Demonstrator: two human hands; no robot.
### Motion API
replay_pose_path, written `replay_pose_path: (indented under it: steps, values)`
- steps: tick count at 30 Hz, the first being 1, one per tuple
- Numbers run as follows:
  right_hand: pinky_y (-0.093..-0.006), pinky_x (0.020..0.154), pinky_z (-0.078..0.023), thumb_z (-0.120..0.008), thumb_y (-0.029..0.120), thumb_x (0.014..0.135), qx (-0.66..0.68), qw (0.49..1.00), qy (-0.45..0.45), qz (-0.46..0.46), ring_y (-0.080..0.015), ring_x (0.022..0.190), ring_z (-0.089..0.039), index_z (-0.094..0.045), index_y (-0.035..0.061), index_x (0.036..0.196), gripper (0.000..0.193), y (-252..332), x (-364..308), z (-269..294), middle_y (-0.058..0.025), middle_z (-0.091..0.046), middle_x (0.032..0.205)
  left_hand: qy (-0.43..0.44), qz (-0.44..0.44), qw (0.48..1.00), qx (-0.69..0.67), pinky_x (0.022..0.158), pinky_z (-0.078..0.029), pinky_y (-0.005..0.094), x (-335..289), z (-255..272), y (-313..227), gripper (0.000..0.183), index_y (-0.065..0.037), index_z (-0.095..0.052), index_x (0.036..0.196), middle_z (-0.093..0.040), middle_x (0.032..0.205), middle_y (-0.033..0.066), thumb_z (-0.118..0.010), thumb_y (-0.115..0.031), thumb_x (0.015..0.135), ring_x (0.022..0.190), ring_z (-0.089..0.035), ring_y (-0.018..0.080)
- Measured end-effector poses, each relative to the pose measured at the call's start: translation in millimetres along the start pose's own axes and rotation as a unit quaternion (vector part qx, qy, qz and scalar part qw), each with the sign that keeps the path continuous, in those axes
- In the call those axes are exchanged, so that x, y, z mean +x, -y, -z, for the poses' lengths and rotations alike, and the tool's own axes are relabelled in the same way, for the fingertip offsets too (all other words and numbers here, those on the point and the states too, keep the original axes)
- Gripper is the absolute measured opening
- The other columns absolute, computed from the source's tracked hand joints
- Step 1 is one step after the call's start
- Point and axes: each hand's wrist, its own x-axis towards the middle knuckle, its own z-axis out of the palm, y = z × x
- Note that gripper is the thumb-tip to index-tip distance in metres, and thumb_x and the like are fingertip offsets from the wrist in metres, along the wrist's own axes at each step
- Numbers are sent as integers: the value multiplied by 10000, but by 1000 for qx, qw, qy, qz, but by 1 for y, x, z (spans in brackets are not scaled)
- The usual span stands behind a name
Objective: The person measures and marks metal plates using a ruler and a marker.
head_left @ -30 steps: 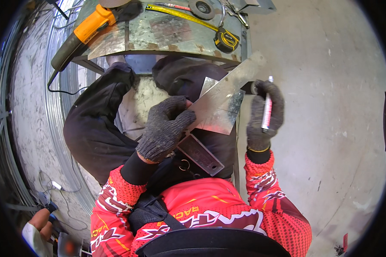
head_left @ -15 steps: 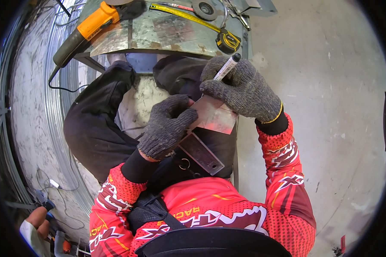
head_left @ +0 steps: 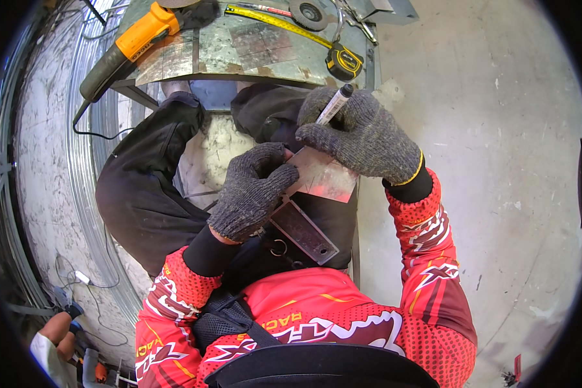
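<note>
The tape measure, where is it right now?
In the head view, the tape measure lies at the right end of the metal workbench, just above the right hand holding the marker.

Both hands wear grey knit gloves, with red patterned sleeves over black cuffs. The left hand (head_left: 252, 194) lies palm down, fingers curled forward. The right hand (head_left: 362, 136) is closed, its forearm bent inward from the right.
</note>
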Motion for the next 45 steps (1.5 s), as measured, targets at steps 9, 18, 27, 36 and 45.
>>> replay_pose_path:
  steps: [9, 18, 27, 36, 45]
  values:
    - [-337, 802, -550, -803, 154, 915, 64, 998, 2, -21, -180, 833, -665, -736, 21, 996, 169, 7, 3, 3, -74, -716, 907, -3, -5, 1000, 10, 765, -555, 283, 1, 1, 2, 312, 32, -692, 1191, -743, 976, 79, -734, -113, 917, 854, -667, 110]
    - [-448, 761, -558, -775, 316, 934, 71, 997, -17, 9, -379, 848, -720, -764, 28, 1045, 308, 0, 4, 1, -199, -739, 939, -5, -6, 1000, 3, 749, -552, 283, 0, -1, 1, 281, 21, -701, 1166, -740, 938, 62, -727, -109, 918, 836, -662, 105]
    - [-323, 846, -573, -788, 170, 954, 110, 990, 15, -91, -145, 907, -694, -728, 7, 1094, 223, -5, 4, 18, -71, -740, 986, 8, 17, 1000, 2, 769, -531, 248, 0, 1, -3, 291, -5, -707, 1200, -725, 986, 16, -765, -112, 935, 863, -644, 79]
    - [-300, 652, -515, -761, 242, 967, 122, 986, -51, -97, -96, 670, -610, -724, 13, 1006, 236, -17, 3, 30, -33, -663, 733, -1, 16, 1000, -1, 774, -538, 254, -1, 0, -3, 310, 9, -705, 1199, -724, 991, 25, -778, -110, 922, 862, -651, 88]
    - [-370, 867, -574, -769, 77, 942, 34, 968, -247, 36, -229, 981, -727, -734, 2, 1078, 159, -20, -33, 33, -188, -756, 1071, -2, 1, 1000, 1, 765, -534, 246, 0, 2, 2, 313, 4, -687, 1206, -715, 997, 24, -774, -99, 924, 870, -650, 84]
